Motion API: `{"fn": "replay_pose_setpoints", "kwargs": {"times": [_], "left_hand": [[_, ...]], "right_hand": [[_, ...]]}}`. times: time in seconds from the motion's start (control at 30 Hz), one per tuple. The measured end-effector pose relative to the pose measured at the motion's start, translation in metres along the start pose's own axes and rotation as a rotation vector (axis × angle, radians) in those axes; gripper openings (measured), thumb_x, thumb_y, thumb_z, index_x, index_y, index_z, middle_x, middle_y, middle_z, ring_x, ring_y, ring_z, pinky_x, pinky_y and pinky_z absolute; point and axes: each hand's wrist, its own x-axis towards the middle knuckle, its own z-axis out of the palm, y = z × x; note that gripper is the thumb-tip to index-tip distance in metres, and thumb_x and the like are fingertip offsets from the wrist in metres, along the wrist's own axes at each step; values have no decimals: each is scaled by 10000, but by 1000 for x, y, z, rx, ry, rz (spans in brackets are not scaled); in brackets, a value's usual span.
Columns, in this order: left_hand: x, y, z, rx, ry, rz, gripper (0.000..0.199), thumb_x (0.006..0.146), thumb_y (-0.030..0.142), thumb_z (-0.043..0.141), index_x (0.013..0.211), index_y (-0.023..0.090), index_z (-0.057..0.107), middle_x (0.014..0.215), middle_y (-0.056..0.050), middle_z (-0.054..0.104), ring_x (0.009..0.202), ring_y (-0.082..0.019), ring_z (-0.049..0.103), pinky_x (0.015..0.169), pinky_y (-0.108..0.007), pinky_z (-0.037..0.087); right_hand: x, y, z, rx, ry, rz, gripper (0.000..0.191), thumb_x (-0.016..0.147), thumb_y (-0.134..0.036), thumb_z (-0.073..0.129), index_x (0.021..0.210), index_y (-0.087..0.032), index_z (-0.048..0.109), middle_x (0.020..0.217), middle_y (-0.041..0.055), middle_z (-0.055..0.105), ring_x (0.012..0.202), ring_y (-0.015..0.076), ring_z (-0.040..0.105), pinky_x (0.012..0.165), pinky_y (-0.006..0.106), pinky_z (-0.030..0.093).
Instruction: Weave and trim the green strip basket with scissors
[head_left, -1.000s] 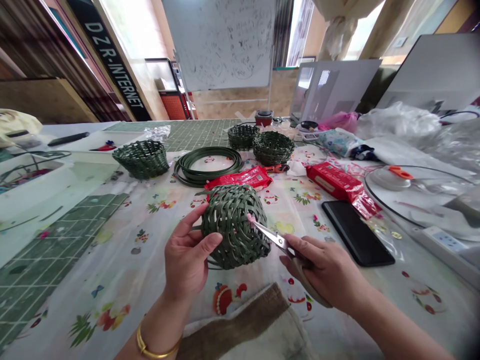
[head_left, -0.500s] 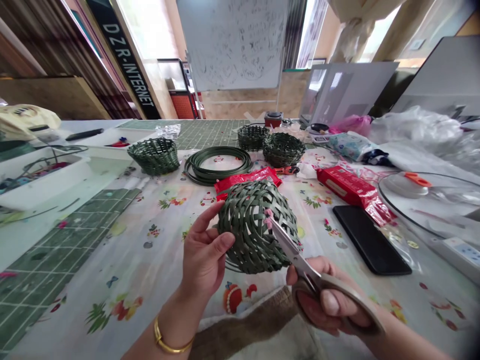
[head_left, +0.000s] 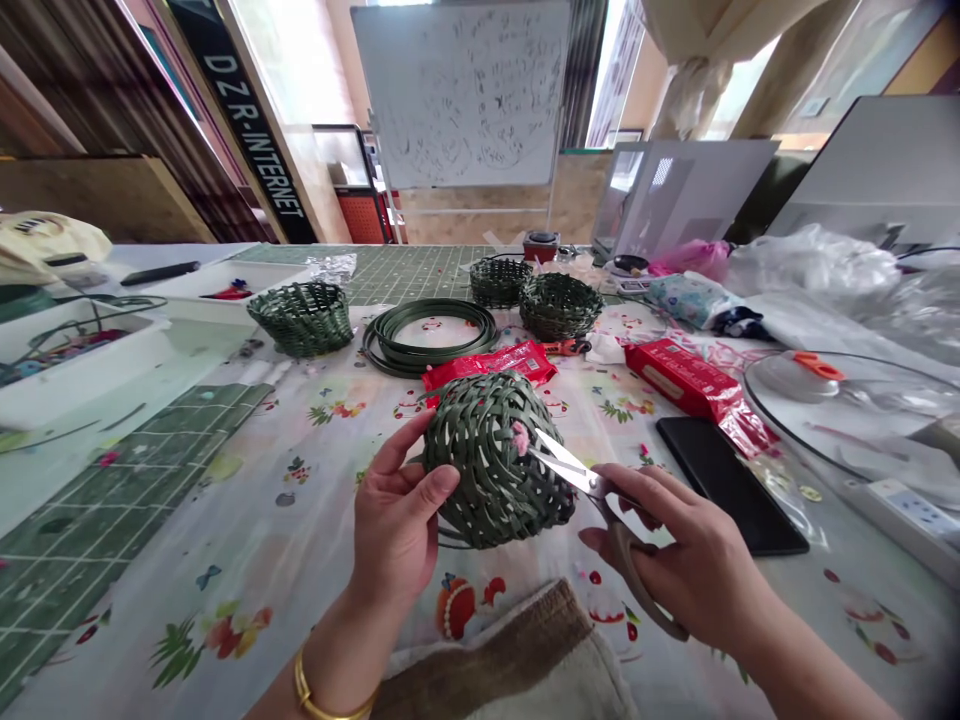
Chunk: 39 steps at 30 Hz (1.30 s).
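My left hand (head_left: 401, 510), with a gold bangle on its wrist, grips a woven dark green basket (head_left: 480, 490) by its left side. The basket is tilted so that its woven outside faces me. A small pink tuft (head_left: 520, 437) sticks out between the strips. My right hand (head_left: 686, 545) is closed round the handles of a pair of scissors (head_left: 574, 470). Their blades lie slightly apart, with the tips close to the pink tuft; whether they touch it I cannot tell.
Behind the held basket lie a red packet (head_left: 491, 366) and a coil of green strip (head_left: 429, 338). More woven baskets (head_left: 300, 318) stand farther back. To the right are a black phone (head_left: 731, 485) and another red packet (head_left: 697, 385). A brown cloth (head_left: 517, 660) lies in front.
My right hand has turned and risen, so its back now faces up and the scissors lie flatter. The blades have parted a little. The pink tuft shows more plainly.
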Motion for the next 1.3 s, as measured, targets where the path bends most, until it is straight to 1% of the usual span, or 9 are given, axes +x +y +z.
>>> {"fn": "replay_pose_setpoints", "kwargs": {"times": [0.17,0.33,0.57,0.67,0.8,0.87,0.93,1.1,1.3], "left_hand": [[-1,-1,0,21,18,5,515,567,167,847,1053,251,696,679,-19,750,557,-146,680,539,-253,588],[-1,-2,0,51,39,18,531,555,162,853,1056,238,695,673,-26,751,555,-145,676,550,-257,588],[4,-5,-10,201,27,134,583,570,147,849,1122,221,676,689,-24,757,566,-124,672,597,-214,571],[8,-6,-12,161,-21,134,556,564,163,855,1090,244,692,688,-24,757,578,-131,682,613,-224,572],[11,-5,-10,54,-59,72,551,514,193,878,1036,258,713,652,-19,745,543,-143,673,597,-260,575],[9,-3,-7,38,-46,26,536,516,201,877,1025,249,715,564,4,710,521,-140,661,589,-258,572],[8,-2,-5,33,-36,-7,522,523,210,875,1019,245,716,523,15,689,515,-140,657,582,-257,571],[8,-3,-5,45,-4,10,532,530,190,870,1033,246,707,651,-24,746,519,-122,653,586,-252,568],[8,-5,-9,82,17,49,532,544,206,864,1051,225,703,597,3,718,501,-111,635,562,-223,551]], "right_hand": [[2,-1,4,22,-15,-40,350,824,-271,656,1152,-190,566,861,55,638,675,145,624,623,242,522],[2,1,10,-40,4,-51,226,872,-214,556,1087,-166,606,736,24,629,508,102,560,486,201,452],[1,2,6,-109,-63,-26,197,877,-254,536,1012,-176,658,659,5,606,472,103,503,464,218,382],[0,0,7,245,-221,141,219,846,-364,607,921,-171,680,612,-18,534,495,92,458,484,211,386],[-2,3,9,969,-560,476,489,719,-568,694,960,-145,650,568,-61,427,417,49,352,394,187,324],[0,5,8,1147,-644,532,598,641,-628,724,986,-149,629,572,-66,435,394,42,339,361,178,298],[3,4,4,1059,-605,514,574,621,-574,766,1007,-174,625,613,-53,483,444,63,407,392,180,348],[9,-6,-5,396,-312,274,414,681,-333,786,1052,-236,629,877,16,627,722,148,563,645,250,486],[5,0,1,169,-60,120,369,737,-405,741,1031,-209,635,778,19,631,603,132,555,569,236,480]]}}
